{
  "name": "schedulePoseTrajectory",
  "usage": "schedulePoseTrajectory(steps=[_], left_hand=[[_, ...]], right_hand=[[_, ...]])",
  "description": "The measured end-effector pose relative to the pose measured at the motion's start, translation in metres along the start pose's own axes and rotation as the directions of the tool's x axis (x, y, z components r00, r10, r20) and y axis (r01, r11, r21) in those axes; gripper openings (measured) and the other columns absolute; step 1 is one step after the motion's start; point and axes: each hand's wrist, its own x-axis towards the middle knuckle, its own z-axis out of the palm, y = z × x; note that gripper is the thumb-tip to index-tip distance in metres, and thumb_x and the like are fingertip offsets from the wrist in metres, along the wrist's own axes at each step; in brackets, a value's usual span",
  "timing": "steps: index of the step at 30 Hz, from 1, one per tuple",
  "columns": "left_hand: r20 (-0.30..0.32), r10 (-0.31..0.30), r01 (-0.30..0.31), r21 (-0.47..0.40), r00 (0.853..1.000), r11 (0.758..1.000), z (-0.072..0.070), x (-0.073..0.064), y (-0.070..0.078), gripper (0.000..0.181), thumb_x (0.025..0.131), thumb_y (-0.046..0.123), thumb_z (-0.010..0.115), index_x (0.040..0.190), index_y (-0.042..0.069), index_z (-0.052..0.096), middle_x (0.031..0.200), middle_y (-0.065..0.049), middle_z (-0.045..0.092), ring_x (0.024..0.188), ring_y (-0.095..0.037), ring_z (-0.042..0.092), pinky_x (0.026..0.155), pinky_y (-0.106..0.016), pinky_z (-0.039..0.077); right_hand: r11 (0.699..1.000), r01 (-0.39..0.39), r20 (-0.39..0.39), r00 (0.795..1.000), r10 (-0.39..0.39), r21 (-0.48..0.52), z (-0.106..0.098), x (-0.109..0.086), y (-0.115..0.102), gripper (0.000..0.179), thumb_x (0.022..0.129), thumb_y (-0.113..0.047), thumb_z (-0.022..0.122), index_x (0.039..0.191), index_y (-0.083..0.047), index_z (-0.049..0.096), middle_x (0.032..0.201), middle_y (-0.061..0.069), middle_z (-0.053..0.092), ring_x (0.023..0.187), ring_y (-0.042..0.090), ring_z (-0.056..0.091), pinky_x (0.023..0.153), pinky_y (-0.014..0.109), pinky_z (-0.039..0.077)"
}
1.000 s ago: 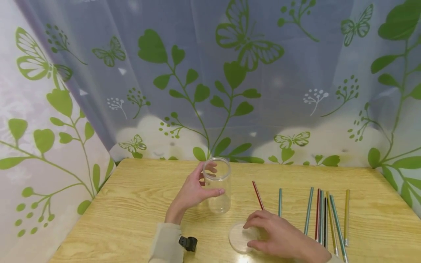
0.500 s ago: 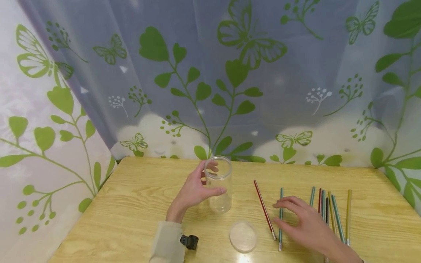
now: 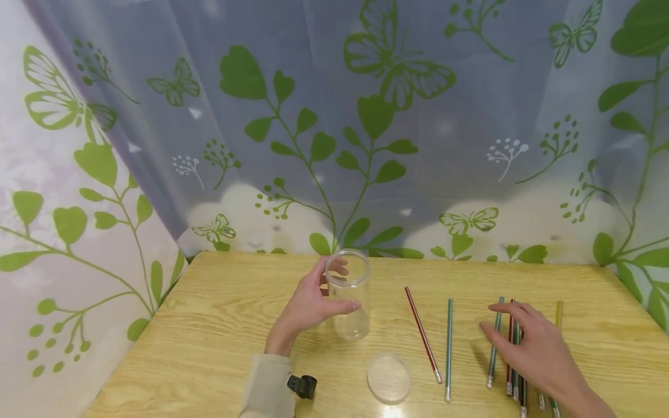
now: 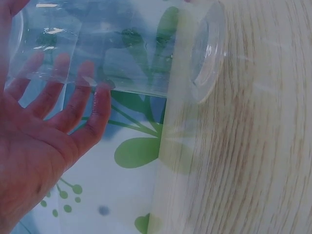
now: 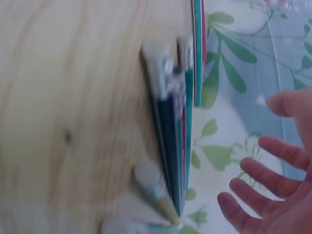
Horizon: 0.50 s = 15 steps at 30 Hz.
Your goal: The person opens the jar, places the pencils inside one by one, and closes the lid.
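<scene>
My left hand (image 3: 308,303) grips a clear jar (image 3: 360,316), its thumb across the front and fingers round the far side. The jar stands upright with its mouth uncovered. In the left wrist view, the fingers (image 4: 100,109) curve against the jar's wall (image 4: 131,53). My right hand (image 3: 538,348) hovers over a bunch of pencils (image 3: 511,363), fingers apart and holding nothing; it hides part of them. The right wrist view has the hand (image 5: 273,180) clear of the pencils (image 5: 170,131), whose eraser ends look blurred.
A round clear lid (image 3: 389,380) lies in front of the jar. Between lid and right hand lie a red pencil (image 3: 423,335) and a teal pencil (image 3: 449,351). A yellow pencil (image 3: 559,313) shows beyond the right hand. A patterned curtain (image 3: 334,145) hangs behind the wooden table (image 3: 209,331).
My right hand has moved right, from above the lid, past the red and teal pencils, to over the bunch. The left hand and the jar have stayed in place.
</scene>
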Motion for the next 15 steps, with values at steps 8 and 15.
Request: schedulePoseTrajectory(steps=[8,15], left_hand=[[0.006,0.020,-0.021,0.023,1.000,1.000,0.000,0.003,0.000,0.079,0.076,0.031,0.090,0.142,0.027,0.048,0.137,-0.002,0.059,0.116,-0.022,0.061,0.095,-0.043,0.050],[0.018,0.002,-0.002,0.009,1.000,1.000,0.000,0.001,0.001,0.077,0.076,0.031,0.091,0.140,0.032,0.047,0.137,-0.001,0.059,0.116,-0.022,0.061,0.096,-0.044,0.050]], right_hand=[[0.989,-0.141,-0.013,0.990,0.140,-0.052,-0.018,0.006,0.030,0.043,0.098,-0.034,0.068,0.124,0.001,0.067,0.120,0.034,0.065,0.059,0.027,0.059,0.068,0.057,0.051],[0.963,-0.251,0.022,0.967,0.254,-0.101,-0.032,0.014,0.064,0.054,0.100,-0.038,0.063,0.129,0.008,0.059,0.123,0.039,0.062,0.096,0.053,0.062,0.074,0.059,0.047]])
